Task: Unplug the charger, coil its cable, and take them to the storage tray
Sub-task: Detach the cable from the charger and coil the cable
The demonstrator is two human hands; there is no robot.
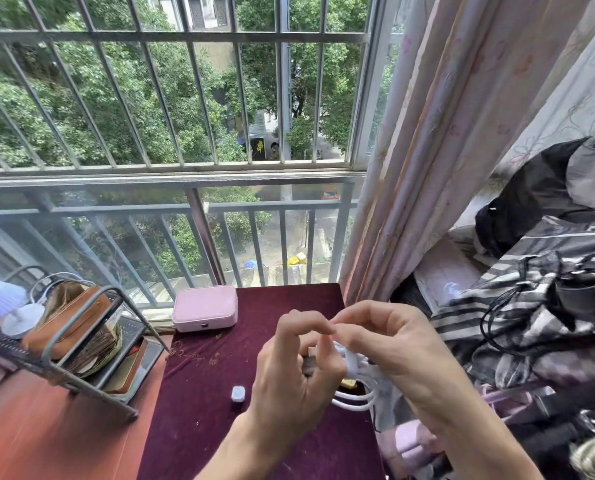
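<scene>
This was a lived-in room in an upper-floor home. A barred window (171,98) looked down on trees and a street, pale floral curtains (462,133) hung beside it. Clothes (545,306) lay heaped, and a pink case (204,308) sat on the cloth-covered surface (220,427)

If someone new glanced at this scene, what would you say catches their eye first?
Probably the two hands, left hand and right hand, meeting at centre over the dark red cloth, winding a white cable into loops. Behind them, the barred window fills the upper frame with green trees, and a pink case sits at the cloth's far edge.
</scene>
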